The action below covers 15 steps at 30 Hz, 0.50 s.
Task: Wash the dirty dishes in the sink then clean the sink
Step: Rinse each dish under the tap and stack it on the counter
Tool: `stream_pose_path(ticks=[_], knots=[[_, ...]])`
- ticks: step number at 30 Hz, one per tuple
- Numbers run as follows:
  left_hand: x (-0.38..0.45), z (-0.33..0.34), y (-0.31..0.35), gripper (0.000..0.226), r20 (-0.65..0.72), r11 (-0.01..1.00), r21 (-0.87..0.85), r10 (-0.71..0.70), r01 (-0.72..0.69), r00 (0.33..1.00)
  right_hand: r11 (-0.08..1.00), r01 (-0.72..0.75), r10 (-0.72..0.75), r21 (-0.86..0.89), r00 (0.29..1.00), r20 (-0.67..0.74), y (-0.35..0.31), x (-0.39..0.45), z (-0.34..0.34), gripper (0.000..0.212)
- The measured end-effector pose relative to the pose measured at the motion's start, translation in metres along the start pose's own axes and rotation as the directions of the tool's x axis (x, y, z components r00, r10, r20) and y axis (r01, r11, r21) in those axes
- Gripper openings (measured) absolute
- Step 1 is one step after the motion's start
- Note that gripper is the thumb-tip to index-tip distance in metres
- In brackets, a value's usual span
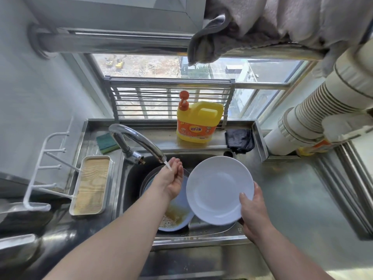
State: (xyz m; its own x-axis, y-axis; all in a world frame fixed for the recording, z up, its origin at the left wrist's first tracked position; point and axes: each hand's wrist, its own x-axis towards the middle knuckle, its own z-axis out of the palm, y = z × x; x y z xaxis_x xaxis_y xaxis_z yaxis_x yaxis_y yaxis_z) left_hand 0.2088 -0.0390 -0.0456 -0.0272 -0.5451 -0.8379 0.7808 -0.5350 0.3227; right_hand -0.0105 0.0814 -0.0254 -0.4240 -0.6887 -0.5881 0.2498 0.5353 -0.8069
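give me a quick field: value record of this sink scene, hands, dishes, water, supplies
left hand: left hand open, cupped under the water stream from the faucet
right hand: right hand grips the rim of a white plate, tilted above the sink
water: running, thin stream
dishes in sink: dirty plate with brown residue, partly under the white plate
supplies: yellow detergent bottle on the back ledge; green sponge behind the faucet; dark cloth right of the bottle
left of sink: tray with a wood-look insert
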Motion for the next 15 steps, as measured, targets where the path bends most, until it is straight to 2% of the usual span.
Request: stream_pose_path(ticks=[2,4,7,10,13,15], knots=[[0.002,0.004,0.002,0.027,-0.007,0.999,-0.033,0.02,-0.02,1.0,1.0,0.025,-0.025,-0.011,1.0,-0.004,-0.001,0.0,0.002,0.058],[0.006,0.006,0.0,0.026,-0.027,0.999,0.023,0.025,-0.024,0.999,0.999,0.042,-0.043,-0.028,0.999,-0.005,-0.003,0.001,0.003,0.055],[0.011,0.005,-0.003,0.057,-0.034,0.996,0.085,-0.018,0.021,0.999,0.996,0.06,-0.06,-0.073,0.998,0.014,-0.003,0.005,0.001,0.05],[0.01,0.001,-0.006,0.074,0.079,0.956,0.292,-0.036,0.012,0.996,0.99,0.082,-0.078,-0.118,0.996,0.037,-0.002,0.008,-0.001,0.05],[0.007,-0.008,-0.016,0.069,0.157,0.873,0.488,-0.095,0.007,0.983,0.985,0.1,-0.093,-0.14,0.994,0.05,-0.003,0.012,-0.001,0.052],[0.005,-0.015,-0.021,0.051,0.158,0.877,0.479,-0.114,0.025,0.981,0.984,0.094,-0.086,-0.153,0.995,0.058,-0.002,0.015,0.0,0.05]])
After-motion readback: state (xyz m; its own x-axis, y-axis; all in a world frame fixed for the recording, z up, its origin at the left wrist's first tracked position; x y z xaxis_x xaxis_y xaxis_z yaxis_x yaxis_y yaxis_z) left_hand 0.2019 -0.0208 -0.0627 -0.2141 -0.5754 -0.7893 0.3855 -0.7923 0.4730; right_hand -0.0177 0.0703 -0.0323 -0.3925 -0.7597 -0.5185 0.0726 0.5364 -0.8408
